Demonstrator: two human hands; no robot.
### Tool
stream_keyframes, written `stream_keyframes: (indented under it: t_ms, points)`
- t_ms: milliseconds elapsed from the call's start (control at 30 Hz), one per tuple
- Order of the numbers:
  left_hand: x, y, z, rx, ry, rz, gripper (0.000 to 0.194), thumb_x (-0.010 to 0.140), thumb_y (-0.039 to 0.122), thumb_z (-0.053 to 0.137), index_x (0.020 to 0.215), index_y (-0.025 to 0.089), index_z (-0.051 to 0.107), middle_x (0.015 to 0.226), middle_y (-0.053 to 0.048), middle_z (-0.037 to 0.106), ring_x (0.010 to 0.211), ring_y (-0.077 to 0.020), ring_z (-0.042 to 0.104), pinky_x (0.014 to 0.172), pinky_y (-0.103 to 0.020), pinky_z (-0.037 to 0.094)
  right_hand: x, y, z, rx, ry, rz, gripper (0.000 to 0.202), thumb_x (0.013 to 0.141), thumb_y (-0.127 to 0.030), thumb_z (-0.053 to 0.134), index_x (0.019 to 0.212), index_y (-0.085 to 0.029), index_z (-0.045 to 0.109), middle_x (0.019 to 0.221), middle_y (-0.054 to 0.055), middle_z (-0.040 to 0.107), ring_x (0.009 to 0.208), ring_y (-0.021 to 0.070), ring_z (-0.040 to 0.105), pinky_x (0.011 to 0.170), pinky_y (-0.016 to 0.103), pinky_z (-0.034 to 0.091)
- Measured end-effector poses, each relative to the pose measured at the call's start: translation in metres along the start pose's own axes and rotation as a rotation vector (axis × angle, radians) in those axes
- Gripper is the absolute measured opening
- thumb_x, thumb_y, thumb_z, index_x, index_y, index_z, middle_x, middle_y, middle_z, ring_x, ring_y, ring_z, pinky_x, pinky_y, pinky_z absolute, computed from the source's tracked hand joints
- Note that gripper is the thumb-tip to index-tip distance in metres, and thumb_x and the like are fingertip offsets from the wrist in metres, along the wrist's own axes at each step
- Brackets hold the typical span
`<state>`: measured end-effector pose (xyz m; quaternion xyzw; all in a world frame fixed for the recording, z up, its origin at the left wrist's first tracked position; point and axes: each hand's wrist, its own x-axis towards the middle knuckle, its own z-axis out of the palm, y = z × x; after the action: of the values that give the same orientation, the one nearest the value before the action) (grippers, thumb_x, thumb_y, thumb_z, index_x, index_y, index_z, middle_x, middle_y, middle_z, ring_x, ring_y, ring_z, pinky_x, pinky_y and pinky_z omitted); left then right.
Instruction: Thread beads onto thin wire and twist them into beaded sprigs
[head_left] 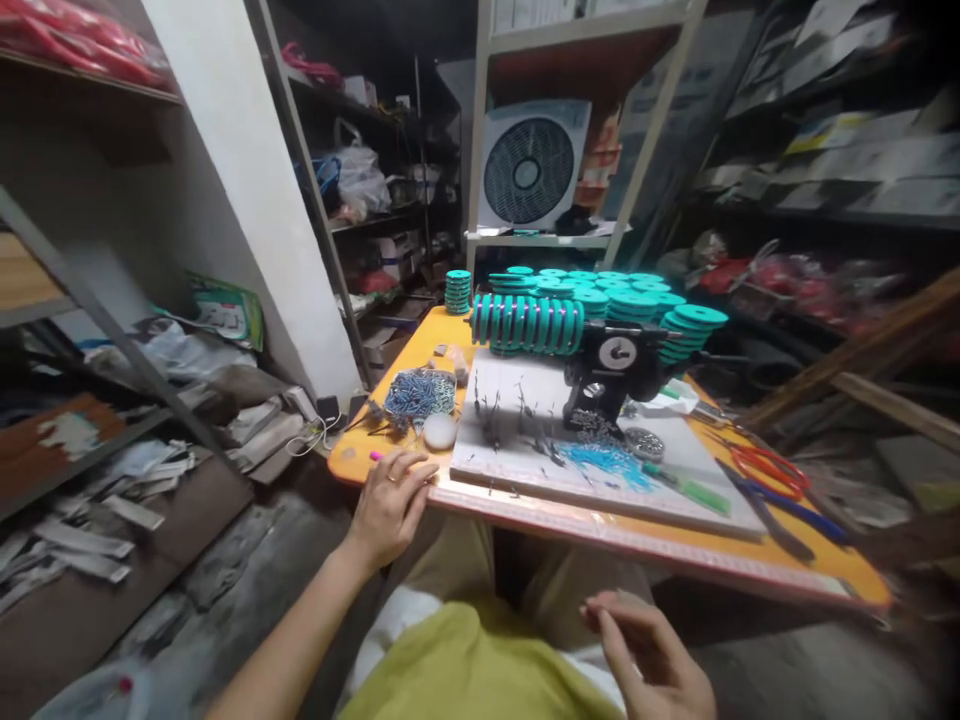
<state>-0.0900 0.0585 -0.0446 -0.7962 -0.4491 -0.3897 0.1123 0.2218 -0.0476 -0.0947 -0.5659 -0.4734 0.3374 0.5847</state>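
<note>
– Where's the black stand [592,400]?
– On the white board [466,462], ahead and right of the left hand [391,500]. Its round label [617,351] is unreadable.
– And its row of teal rings [529,325]?
– Level, long axis crosswise, free end pointing left. Teal stacks [631,302] crowd behind.
– The hands?
– Left lies unclenched at the surface's [352,462] edge, the white disc [439,431] just beyond. The right hand [652,660] is curled; I can't tell if it grips anything.

Orange tabletop [352,462], teal discs [630,300], white board [517,390] w/ blk tool [596,372].
</note>
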Motion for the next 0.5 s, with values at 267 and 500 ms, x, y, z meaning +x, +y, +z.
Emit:
stream_keyframes:
  t_ms: [267,500]
  points:
    - [-0.026,0.007,0.011,-0.141,0.193,0.060,0.022,0.088,0.010,0.058,0.103,0.024,0.067,0.095,-0.004,0.073,0.102,-0.0209,0.065,0.092,-0.042,0.048,0.014,-0.049,0.059,0.191,-0.343,0.017,0.013,0.081,-0.031,0.071,0.082,-0.018,0.068,0.082,0.006,0.067,0.068,0.0168,0.069,0.064,0.024,0.059]
    - [-0.007,0.106,-0.004,-0.674,0.085,-0.310,0.019,0.088,0.013,0.057,0.103,0.023,0.064,0.078,0.000,0.058,0.061,-0.0099,0.052,0.051,-0.020,0.042,0.026,-0.074,0.062,0.034,-0.406,-0.199,0.009,0.087,-0.019,0.063,0.092,-0.021,0.070,0.087,0.007,0.068,0.074,0.0169,0.067,0.065,0.025,0.058]
